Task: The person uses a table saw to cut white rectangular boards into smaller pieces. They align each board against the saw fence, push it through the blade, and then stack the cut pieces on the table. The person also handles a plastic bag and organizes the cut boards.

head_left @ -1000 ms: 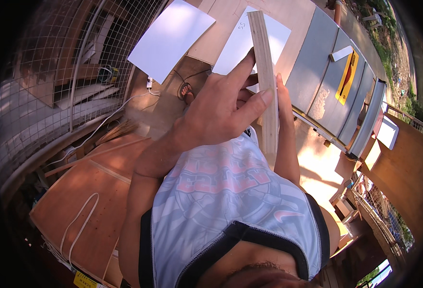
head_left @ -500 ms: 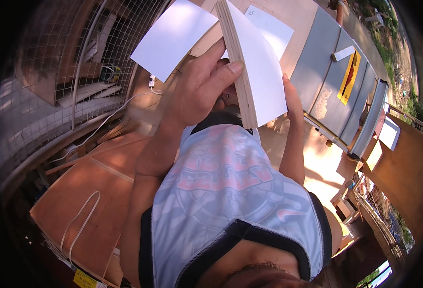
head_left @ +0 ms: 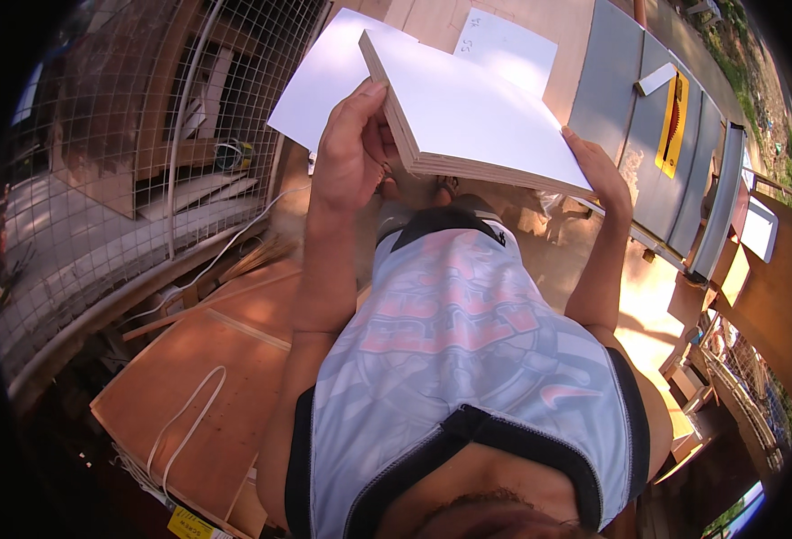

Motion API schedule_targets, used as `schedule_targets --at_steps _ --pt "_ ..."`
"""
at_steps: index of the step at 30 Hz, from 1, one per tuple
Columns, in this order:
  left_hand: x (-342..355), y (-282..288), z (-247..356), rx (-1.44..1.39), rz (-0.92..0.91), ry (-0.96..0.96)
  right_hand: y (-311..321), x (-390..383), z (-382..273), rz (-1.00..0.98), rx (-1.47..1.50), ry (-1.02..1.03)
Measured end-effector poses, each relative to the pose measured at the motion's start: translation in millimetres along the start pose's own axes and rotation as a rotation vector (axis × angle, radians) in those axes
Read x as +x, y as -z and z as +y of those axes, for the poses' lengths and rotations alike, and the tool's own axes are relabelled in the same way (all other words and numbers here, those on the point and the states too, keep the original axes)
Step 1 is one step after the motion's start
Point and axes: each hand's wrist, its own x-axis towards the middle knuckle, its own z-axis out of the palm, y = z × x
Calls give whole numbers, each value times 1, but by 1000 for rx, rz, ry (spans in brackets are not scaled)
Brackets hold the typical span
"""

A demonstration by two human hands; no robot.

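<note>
A white-faced plywood board with a layered bare edge is held in front of me between both hands, its white face turned up and its near edge toward me. My left hand is closed on its left edge, the thumb lying at the top of that edge. My right hand grips the right end, fingertips at the white face and the palm against the edge. Beyond the held board lie a white panel at the left and another white panel with pencil marks, both on a pale wooden surface.
To the right stands a grey table saw with a yellow insert around its toothed blade. A wire mesh fence runs along the left. Brown plywood sheets lie at lower left with a pale cord loop on them.
The board has turned from steeply tilted on edge to flatter, its white face now upward and its near edge facing me. Both hands still hold it; the right hand has shifted right.
</note>
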Motion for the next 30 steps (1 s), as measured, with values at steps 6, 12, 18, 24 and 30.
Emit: schedule_targets --at_steps 6,12,18,24,30 --pt "0 -3 -1 10 54 16 3 5 4 -51 -35 4" --pt "3 5 -4 21 25 5 4 4 4 -17 -136 51" --pt "2 7 -8 4 76 13 4 6 4 64 -68 41" --pt "2 39 -35 116 118 157 -9 19 19 374 31 184" --pt "13 85 -94 333 120 113 -18 41 18 505 342 539"
